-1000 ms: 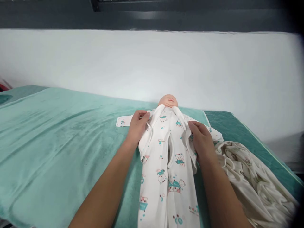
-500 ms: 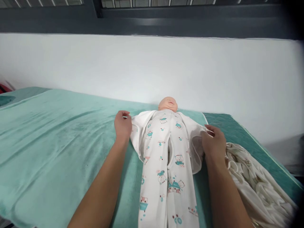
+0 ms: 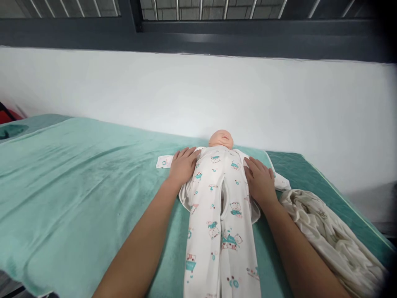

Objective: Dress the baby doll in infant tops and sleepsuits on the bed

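Note:
A baby doll (image 3: 221, 139) lies on its back with its head toward the wall. White printed baby pants (image 3: 225, 231) cover its front and stretch toward me. Under them is a white baby top whose sleeves (image 3: 281, 182) spread out to both sides. My left hand (image 3: 183, 165) rests flat on the top at the doll's left-of-view side, fingers stretched out. On the other side my right hand (image 3: 259, 179) lies with fingers extended against the top and the edge of the pants. Neither hand grips anything that I can see.
A pale green blanket (image 3: 87, 182) covers the bed, with a darker green quilted mat (image 3: 310, 174) at the right. Crumpled cream cloth (image 3: 331, 236) lies beside my right forearm. Behind stands a white wall (image 3: 124, 91) below a dark window frame (image 3: 248, 39).
Both hands have let go of the sleeves and moved inward onto the doll's sides. The sleeves now lie spread outward. The view has tipped up slightly.

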Tool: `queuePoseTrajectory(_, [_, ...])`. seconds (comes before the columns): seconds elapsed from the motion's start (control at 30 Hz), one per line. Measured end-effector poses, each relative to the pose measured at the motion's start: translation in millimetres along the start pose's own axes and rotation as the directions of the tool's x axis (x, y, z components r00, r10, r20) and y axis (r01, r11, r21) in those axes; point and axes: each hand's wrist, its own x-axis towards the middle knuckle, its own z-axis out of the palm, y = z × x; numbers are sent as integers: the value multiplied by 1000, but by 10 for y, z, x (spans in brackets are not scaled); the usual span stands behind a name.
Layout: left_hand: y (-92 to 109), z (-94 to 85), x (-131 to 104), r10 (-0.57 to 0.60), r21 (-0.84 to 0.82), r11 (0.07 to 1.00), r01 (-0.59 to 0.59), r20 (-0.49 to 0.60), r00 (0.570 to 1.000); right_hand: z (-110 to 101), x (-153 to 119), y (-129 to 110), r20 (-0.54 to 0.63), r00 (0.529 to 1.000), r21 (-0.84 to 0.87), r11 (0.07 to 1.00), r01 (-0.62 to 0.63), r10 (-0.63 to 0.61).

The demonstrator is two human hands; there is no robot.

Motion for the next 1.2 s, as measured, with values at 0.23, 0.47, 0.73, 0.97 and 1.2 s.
queuePoseTrajectory(0.23, [-36, -17, -40, -110, 98, 988, 117, -77, 991, -113, 159, 392, 45, 999, -85, 996, -25, 29])
queuePoseTrajectory(0.47, [-125, -17, -6, -248, 83, 963, 256, -100, 964, -150, 172, 542, 56, 995, -34, 996, -84, 86])
queuePoseTrajectory(0.73, [-64, -15, 8, -214, 73, 972, 224, -131, 968, -149, -6, 218, -242, 958, 69, 982, 174, -152])
queuePoseTrajectory(0.97, [55, -29, 46, 8, 6, 1000, -8, -93, 996, -60, -52, 27, -67, 959, 27, 961, 276, -274])
queuePoseTrajectory(1.2, [39, 3, 22, -19, 57, 998, 20, -27, 999, -20, -52, 99, 70, 981, -157, 969, 192, -183])
